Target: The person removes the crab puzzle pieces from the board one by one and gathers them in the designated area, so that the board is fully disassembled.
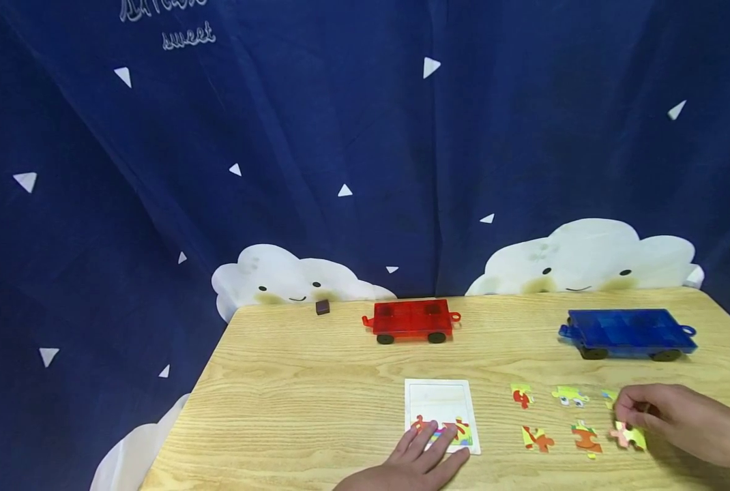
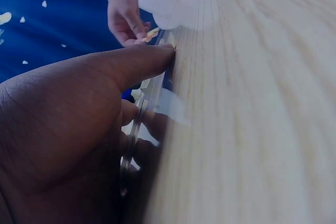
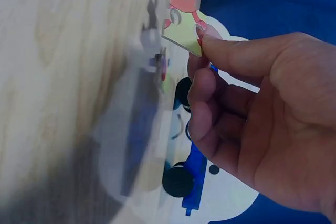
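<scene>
My left hand [image 1: 414,458] lies with straight fingers over the lower part of a white puzzle tray [image 1: 435,395], whose bottom row carries colourful pieces partly hidden by the fingers. On the right, my right hand [image 1: 678,417] pinches a yellow and pink puzzle piece [image 3: 184,27] between thumb and index finger, lifted off the table in the right wrist view. Loose pieces lie between the hands: a yellow piece with eyes [image 1: 570,395], a red and yellow piece [image 1: 522,396], an orange piece [image 1: 586,438] and others. A yellow and blue piece [image 1: 608,397] is partly covered by the right hand.
A red toy wagon [image 1: 411,319] stands behind the tray, with a blue toy wagon [image 1: 629,332] at the back right. Near the back edge sits a small dark block [image 1: 323,307]. Behind the wooden table [image 1: 291,395] hangs a blue curtain [image 1: 340,136] with clouds and white triangles.
</scene>
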`<state>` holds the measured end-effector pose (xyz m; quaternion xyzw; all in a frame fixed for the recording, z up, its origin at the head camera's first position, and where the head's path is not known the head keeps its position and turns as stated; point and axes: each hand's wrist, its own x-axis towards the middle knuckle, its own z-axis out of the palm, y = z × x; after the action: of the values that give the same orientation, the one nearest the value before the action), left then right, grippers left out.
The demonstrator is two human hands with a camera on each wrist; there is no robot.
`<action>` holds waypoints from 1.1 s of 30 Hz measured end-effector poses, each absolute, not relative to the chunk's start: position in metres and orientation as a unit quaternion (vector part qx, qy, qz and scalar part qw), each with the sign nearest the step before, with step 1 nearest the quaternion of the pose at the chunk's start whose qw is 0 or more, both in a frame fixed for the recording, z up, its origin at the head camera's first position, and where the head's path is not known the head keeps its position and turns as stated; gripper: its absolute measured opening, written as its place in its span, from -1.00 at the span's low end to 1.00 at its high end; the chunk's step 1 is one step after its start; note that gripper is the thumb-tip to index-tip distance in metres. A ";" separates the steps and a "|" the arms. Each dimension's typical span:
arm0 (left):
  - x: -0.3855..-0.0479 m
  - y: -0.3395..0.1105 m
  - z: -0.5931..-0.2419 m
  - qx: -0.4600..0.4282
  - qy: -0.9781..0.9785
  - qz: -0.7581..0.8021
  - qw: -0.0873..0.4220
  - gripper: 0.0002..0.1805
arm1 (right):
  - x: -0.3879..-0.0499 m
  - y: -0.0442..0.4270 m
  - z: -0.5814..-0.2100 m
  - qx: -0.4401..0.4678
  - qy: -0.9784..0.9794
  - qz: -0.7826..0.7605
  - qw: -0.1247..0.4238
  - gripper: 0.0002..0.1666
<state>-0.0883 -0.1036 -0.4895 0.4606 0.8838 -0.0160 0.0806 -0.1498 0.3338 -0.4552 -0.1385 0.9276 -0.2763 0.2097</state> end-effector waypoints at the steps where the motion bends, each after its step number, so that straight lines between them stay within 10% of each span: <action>1: -0.088 -0.104 -0.490 0.461 0.884 -0.016 0.078 -0.23 | -0.149 0.335 -0.457 -0.133 0.927 -0.278 0.214 -0.87; 33: -0.090 -0.102 -0.486 0.452 0.885 -0.002 0.114 -0.19 | -0.152 0.337 -0.468 -0.119 0.940 -0.255 0.192 -0.96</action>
<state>-0.0896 -0.1023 -0.4862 0.4518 0.8848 -0.0018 0.1137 -0.1524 0.3366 -0.4683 -0.1192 0.9403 -0.2547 0.1918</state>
